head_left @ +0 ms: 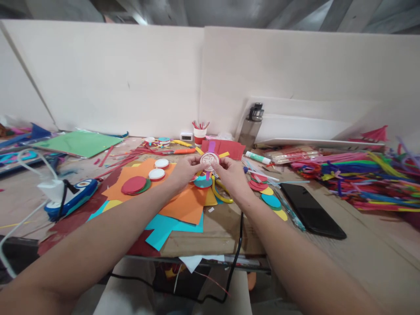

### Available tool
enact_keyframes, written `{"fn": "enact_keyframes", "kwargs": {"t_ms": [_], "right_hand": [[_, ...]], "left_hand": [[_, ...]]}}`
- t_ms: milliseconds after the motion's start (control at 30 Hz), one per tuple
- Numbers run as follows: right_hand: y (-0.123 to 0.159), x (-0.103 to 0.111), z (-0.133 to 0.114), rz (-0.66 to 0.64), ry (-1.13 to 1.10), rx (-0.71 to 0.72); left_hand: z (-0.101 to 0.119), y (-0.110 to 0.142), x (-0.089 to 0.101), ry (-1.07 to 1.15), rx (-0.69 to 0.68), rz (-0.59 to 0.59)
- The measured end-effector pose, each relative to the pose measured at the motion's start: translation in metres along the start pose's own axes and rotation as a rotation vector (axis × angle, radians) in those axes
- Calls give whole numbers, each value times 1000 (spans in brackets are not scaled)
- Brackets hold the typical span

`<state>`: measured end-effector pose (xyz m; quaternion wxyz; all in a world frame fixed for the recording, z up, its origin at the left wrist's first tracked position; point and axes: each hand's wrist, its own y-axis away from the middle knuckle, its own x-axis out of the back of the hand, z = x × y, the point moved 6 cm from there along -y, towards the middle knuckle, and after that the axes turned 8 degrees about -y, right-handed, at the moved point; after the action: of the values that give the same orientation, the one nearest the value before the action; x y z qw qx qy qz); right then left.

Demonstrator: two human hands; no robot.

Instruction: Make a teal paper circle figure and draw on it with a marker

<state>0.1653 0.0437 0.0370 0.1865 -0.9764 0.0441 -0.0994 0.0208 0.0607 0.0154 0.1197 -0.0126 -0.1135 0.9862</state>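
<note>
Between my two hands is a white paper disc (209, 161) with faint lines on its face; purple and yellow paper strips stick out around it. My left hand (191, 169) pinches its left edge, and my right hand (228, 170) grips the right edge with the thumb on the front. Just below the disc lie a blue paper circle (202, 182) and yellow-handled scissors (216, 190), partly hidden by my right hand. Two white round lids (156, 174) and a stack of red circles (135, 185) rest on orange paper (183, 203) left of my hands.
A black phone (311, 210) and a pile of coloured pipe cleaners (364, 175) lie to the right. A grey bottle (252, 127) and a paper cup (200, 133) stand at the back. At left are a blue power strip (72, 199) and green paper (80, 143).
</note>
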Motion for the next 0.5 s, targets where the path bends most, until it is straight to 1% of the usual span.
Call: {"fn": "enact_keyframes", "kwargs": {"t_ms": [100, 167, 200, 267, 300, 367, 433, 500], "right_hand": [[-1, 1, 4, 11, -4, -15], [-2, 1, 6, -6, -33, -32], [-2, 1, 7, -16, -56, -43], [-2, 1, 7, -8, -87, -61], [-2, 3, 7, 12, -86, -66], [-2, 5, 6, 55, -55, -69], [0, 4, 6, 61, -24, -78], [4, -1, 5, 22, -7, -84]], "left_hand": [[-1, 2, -3, 33, 32, -12], [0, 1, -3, 53, 49, 8], [2, -2, 1, 56, 54, 40], [9, -10, 15, 52, 56, 134], [14, -17, 26, 61, 53, 193], [24, -34, 53, 19, 61, 271], [35, -53, 87, -53, 49, 372], [42, -69, 127, -194, 54, 524]]}}
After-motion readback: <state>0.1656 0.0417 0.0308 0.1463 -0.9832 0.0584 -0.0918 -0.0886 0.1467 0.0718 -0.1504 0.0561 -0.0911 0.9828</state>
